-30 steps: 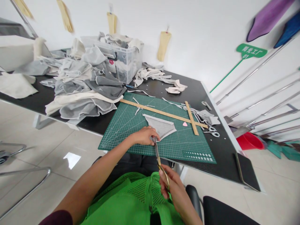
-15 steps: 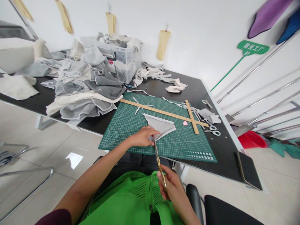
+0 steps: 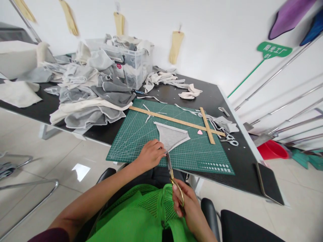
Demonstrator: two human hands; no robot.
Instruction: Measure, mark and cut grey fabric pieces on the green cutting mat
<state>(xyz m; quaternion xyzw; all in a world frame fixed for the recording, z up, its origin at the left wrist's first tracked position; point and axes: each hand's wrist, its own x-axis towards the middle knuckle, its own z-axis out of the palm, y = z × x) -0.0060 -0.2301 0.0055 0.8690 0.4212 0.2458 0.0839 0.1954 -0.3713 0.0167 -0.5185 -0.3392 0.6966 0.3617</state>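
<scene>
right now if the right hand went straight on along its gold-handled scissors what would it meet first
The scissors would likely meet the pale grey, roughly triangular cloth first, beside the left hand; whether they touch already is unclear.

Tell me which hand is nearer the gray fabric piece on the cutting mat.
Left. The left hand has its fingers at the near corner of the gray fabric piece; the right hand is farther, beyond the near edge of the cutting mat, holding gold-handled scissors.

A white wall (image 3: 214, 40) fills the frame's top, a black counter (image 3: 209, 92) crosses the middle, and glossy pale floor tiles (image 3: 58, 151) show at lower left.
</scene>
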